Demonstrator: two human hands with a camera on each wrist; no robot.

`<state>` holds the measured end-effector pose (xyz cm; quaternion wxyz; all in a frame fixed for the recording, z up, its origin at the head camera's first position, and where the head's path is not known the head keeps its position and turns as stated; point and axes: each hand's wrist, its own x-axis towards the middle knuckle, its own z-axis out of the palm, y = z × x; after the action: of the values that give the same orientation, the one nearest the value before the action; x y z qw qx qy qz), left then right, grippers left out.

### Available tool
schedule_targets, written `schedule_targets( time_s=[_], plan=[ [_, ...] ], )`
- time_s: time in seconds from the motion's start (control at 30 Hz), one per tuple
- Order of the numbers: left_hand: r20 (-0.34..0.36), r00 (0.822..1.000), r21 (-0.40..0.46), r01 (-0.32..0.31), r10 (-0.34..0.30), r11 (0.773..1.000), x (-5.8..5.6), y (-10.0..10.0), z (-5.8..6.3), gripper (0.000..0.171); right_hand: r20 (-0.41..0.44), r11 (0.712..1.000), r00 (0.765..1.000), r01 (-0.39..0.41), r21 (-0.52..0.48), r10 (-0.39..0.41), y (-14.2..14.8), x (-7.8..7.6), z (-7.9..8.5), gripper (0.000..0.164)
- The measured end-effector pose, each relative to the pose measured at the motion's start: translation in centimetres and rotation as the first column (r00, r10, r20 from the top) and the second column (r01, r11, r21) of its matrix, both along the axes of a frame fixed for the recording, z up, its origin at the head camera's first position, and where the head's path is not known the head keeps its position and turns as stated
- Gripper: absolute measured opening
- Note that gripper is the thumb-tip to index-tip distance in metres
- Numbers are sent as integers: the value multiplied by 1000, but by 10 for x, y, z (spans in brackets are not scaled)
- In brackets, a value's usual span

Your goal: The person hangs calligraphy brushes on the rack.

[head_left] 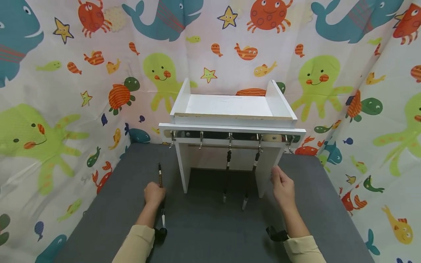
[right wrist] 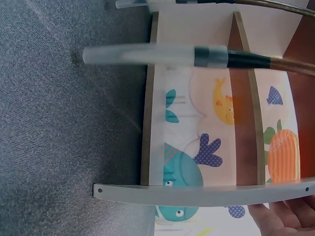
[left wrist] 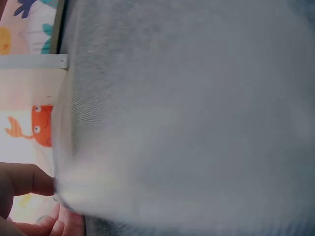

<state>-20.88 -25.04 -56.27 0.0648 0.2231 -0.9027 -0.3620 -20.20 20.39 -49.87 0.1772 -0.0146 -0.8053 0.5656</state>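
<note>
- Nearest, low in the head view, the left hand point(head_left: 154, 194) has its fingers closed round a calligraphy brush point(head_left: 160, 175), gripping it partway along, pale tip towards the person, handle end towards the rack; the brush is over the grey tabletop point(head_left: 210, 233), left of the rack, and off the hooks
- The right hand point(head_left: 283, 187), on the other side, has bent fingers touching the right side panel point(head_left: 268, 177) near its front edge; whether thumb and fingers pinch it I cannot tell
- Between the hands, two more brushes hang tip down, a middle brush point(head_left: 227, 171) from the third hook from the left and a right brush point(head_left: 251, 179) from the fourth
- Above them the hook rail point(head_left: 215, 135) runs across the front of the white rack point(head_left: 230, 120); the second hook point(head_left: 201, 140) and both end hooks carry nothing
- Judging by this, the step in hand is hanging up brushes, the right hand probably steadying the rack; the next move calls for raising the held brush handle end first and catching its end on a free hook, without knocking the hung pair
- Farthest back hangs the sea-animal curtain point(head_left: 210, 62)
</note>
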Motion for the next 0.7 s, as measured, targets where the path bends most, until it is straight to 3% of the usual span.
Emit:
schedule_targets(
  time_s=[0.1, 0.2, 0.33, 0.53, 0.63, 0.7],
  plan=[
    [12, 1000, 96, -2, 1, 995, 4, -3, 2, 18, -2, 1000, 1000, -17, -20, 17, 0, 0, 0, 50],
    [44, 999, 221, -6, -4, 975, 9, -5, 8, 34, 6, 999, 1000, -23, -26, 23, 1, 1, 0, 51],
    [28, 1000, 394, 2, -14, 919, 14, -2, 22, 38, 17, 999, 999, -28, -32, 29, 2, 1, 2, 52],
    [-73, 997, 616, 48, -3, 786, 20, 0, 42, 40, 55, 998, 998, -36, -49, 38, 3, 0, 3, 51],
    [-108, 994, 651, 56, 20, 757, 24, -1, 48, 42, 75, 998, 996, -34, -48, 37, 3, -2, 2, 50],
    [-133, 991, 644, 61, 33, 763, 27, -2, 51, 48, 82, 998, 996, -36, -56, 40, 3, -3, 2, 49]
  ],
)
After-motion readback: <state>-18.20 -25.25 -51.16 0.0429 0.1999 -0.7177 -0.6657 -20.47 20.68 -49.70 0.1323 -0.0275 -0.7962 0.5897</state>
